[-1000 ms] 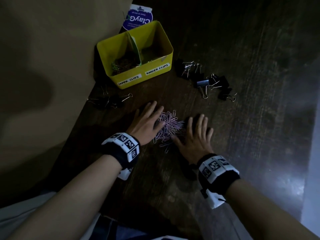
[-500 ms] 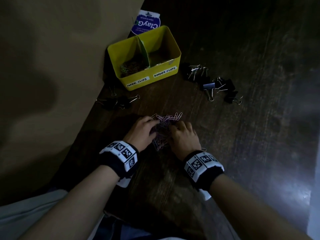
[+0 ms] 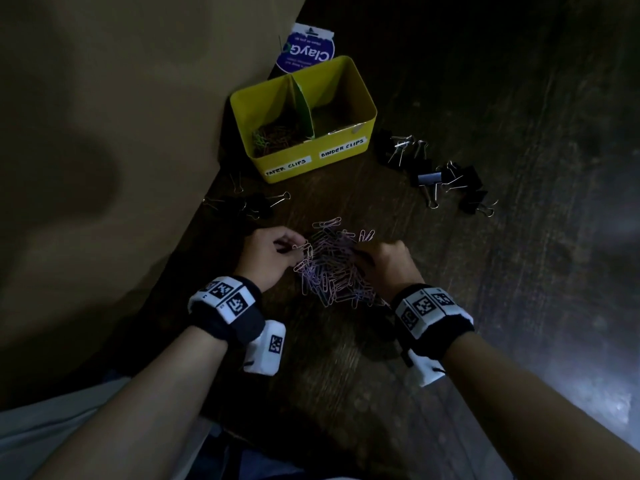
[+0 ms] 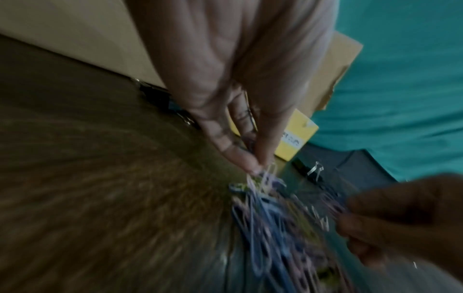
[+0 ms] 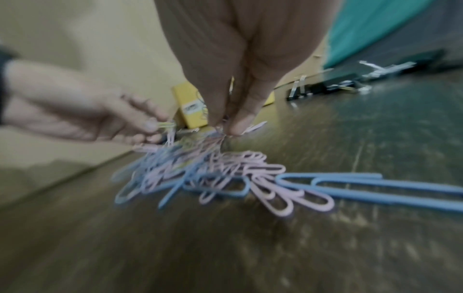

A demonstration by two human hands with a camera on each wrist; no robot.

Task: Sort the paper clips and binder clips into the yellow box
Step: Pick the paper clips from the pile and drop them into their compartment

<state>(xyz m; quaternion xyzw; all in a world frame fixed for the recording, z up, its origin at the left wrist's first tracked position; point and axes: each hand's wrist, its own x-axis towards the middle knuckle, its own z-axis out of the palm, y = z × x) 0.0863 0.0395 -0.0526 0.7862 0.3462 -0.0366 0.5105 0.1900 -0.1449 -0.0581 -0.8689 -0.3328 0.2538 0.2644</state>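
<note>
Head view: yellow box is sitting past the paper clips, labels reading "PAPER CLIPS" and "BINDER CLIPS".

Left wrist: left hand is pinching wiry clips.

Right wrist: right hand is pinching pink and blue loops too.

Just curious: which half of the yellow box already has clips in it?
The left compartment, labelled PAPER CLIPS, holds a tangle of paper clips; the BINDER CLIPS side looks bare.
</note>
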